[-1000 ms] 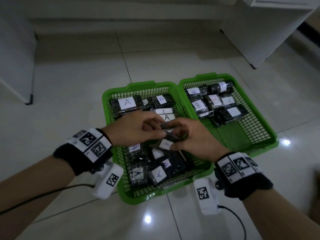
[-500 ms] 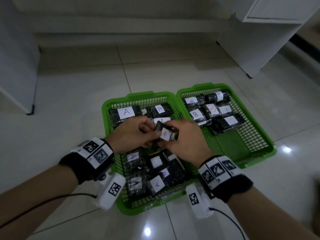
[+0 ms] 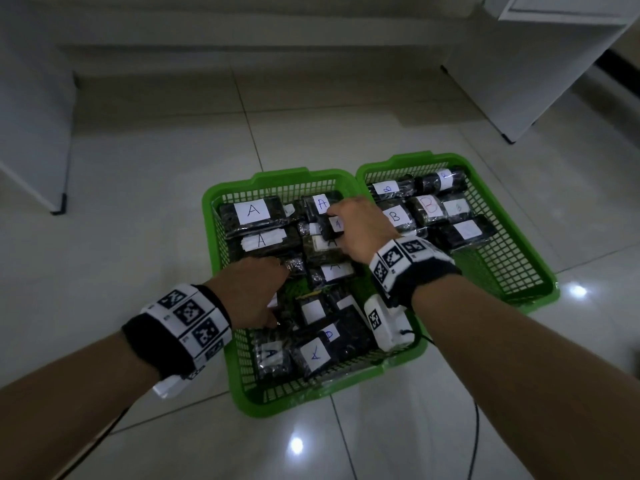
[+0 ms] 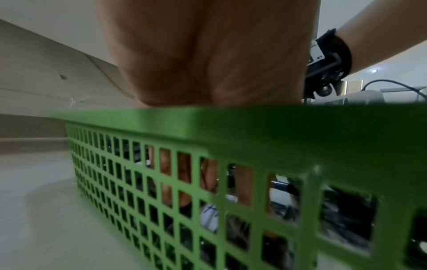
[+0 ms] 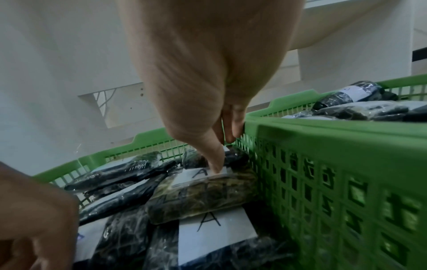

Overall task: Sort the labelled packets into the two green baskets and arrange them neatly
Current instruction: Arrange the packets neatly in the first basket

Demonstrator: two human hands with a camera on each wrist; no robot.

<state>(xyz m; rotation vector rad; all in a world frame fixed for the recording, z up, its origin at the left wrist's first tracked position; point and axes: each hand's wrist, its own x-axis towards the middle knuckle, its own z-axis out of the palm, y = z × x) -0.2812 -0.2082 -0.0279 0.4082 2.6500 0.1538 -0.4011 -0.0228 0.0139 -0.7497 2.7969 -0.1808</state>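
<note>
Two green baskets stand side by side on the floor. The left basket (image 3: 280, 176) holds dark wrapped packets labelled A (image 3: 254, 211) at its far end and a loose pile (image 3: 315, 355) at its near end. The right basket (image 3: 412, 159) holds B packets (image 3: 429, 209) at its far end. My right hand (image 3: 360, 230) pinches a small dark labelled packet (image 3: 335, 224) low over the left basket's far right corner. Its thumb (image 5: 215, 160) presses a white A label there. My left hand (image 3: 256, 289) reaches down into the middle of the left basket. Its fingers (image 4: 165, 164) show only through the mesh.
A white cabinet (image 3: 540, 64) stands at the back right and another white unit (image 3: 31, 133) at the left. The near half of the right basket shows bare mesh (image 3: 502, 271). A cable (image 3: 474, 438) trails on the glossy tiles by my right arm.
Both hands held one packet together over the left basket. Now the right hand alone has carried it to the far right corner. The left hand let go and dropped to the basket's middle.
</note>
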